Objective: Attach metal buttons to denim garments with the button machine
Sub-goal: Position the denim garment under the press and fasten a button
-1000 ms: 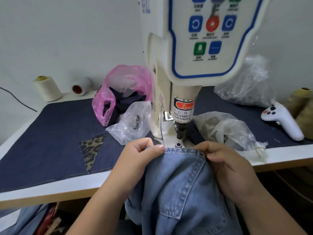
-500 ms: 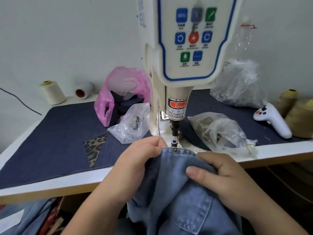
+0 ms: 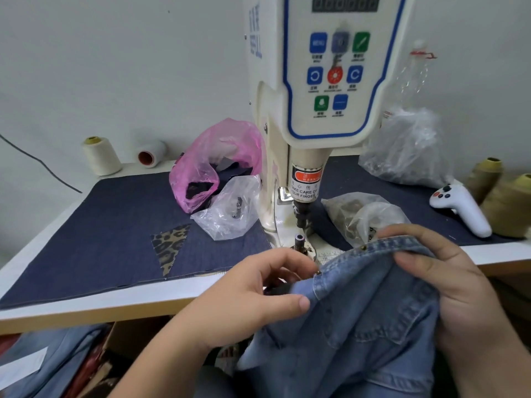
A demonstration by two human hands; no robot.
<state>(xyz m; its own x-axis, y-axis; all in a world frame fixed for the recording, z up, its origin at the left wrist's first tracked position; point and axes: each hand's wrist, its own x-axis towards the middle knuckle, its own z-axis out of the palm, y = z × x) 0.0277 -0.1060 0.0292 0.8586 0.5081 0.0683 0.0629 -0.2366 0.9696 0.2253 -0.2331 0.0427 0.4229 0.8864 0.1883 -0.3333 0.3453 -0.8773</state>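
The cream button machine (image 3: 321,90) stands at the table's middle, its punch above the small lower die (image 3: 299,239). A light blue denim garment (image 3: 359,311) lies bunched in front of it, to the right of the die. A small metal button (image 3: 363,247) shows on the waistband edge. My right hand (image 3: 448,288) grips the waistband's upper edge, thumb on top of the cloth. My left hand (image 3: 253,294) pinches the garment's left edge just before the die, thumb under a fold.
A clear bag of metal parts (image 3: 230,208) and a pink bag (image 3: 212,162) lie left of the machine. Another clear bag (image 3: 362,214) sits right of it, then a white controller (image 3: 462,208) and olive thread cones (image 3: 505,202). Cream spools (image 3: 100,156) stand far left.
The garment has slid right and back off the die, which now stands bare. My right hand has shifted right along the waistband, and my left hand has loosened and moved to the left edge.
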